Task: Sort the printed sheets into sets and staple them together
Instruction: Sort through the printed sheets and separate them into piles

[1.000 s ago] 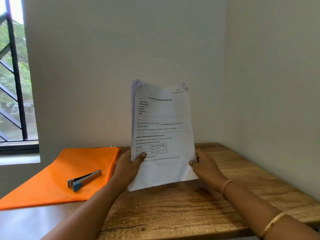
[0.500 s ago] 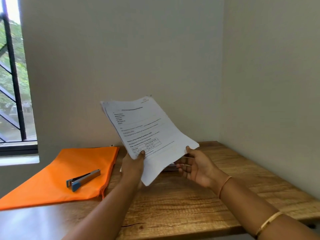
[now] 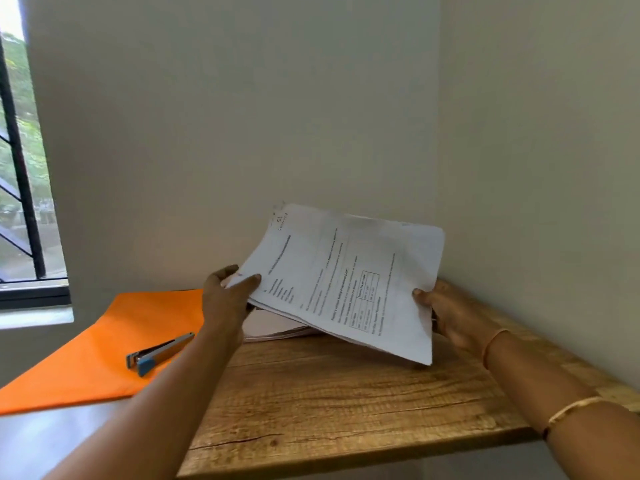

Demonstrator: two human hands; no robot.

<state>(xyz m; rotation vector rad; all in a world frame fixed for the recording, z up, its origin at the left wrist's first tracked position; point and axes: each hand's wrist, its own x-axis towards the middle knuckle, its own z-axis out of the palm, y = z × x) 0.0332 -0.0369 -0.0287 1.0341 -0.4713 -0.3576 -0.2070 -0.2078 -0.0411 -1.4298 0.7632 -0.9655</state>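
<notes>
Sheets (image 3: 346, 282) of printed paper are held tilted above the wooden table (image 3: 346, 403), turned sideways; the print is too small and skewed to be read. Their left edge is pinched by the left hand (image 3: 225, 296), thumb on top, fingers hidden underneath. Their right edge is gripped by the right hand (image 3: 446, 313), its fingers mostly covered by paper. A second pile (image 3: 273, 325) is seen on the table, largely hidden beneath. At the table's left end a stapler (image 3: 159, 353) is laid on an orange folder (image 3: 104, 368), which is cut off by the frame edge
</notes>
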